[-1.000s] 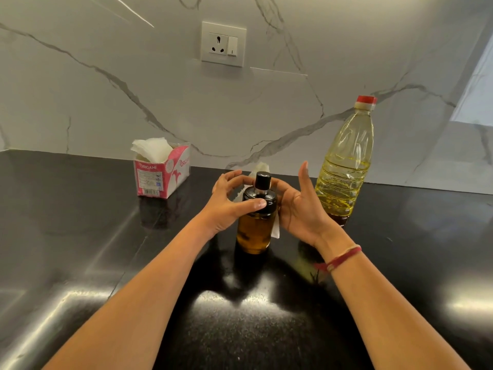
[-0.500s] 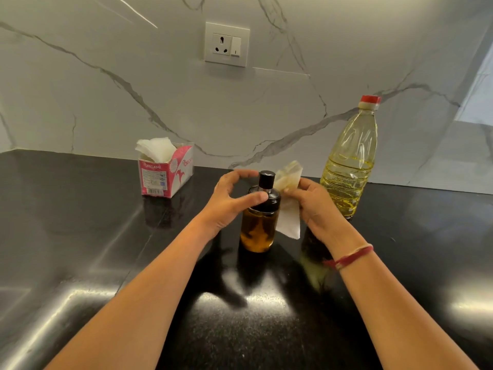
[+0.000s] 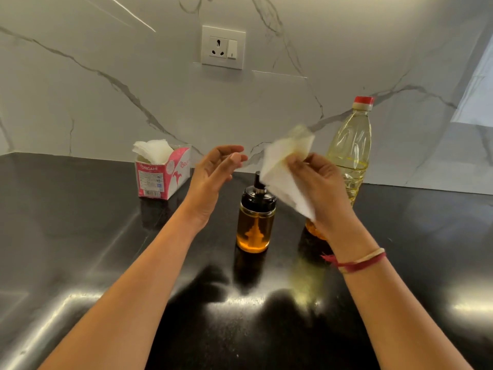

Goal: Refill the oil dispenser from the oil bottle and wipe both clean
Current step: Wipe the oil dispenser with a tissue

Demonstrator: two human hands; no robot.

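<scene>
A glossy black desk [image 3: 80,249] met a marble wall [image 3: 106,102]. The oil dispenser [image 3: 255,222] stood upright at the desk's middle, with the oil bottle [image 3: 349,145] upright near its right. The right hand [image 3: 322,188] gripped a tissue [image 3: 282,172]; the left hand [image 3: 213,177] hovered loosely open, empty.

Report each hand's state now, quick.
Left hand: open, holding nothing.
Right hand: grips the tissue.

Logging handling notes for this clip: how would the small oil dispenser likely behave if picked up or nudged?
The oil dispenser looks like clear glass, so it is probably rigid and breakable. It is well filled with oil, so likely heavy for its size. Standing upright and squat on the glossy counter, it would probably slide before tipping.
</scene>
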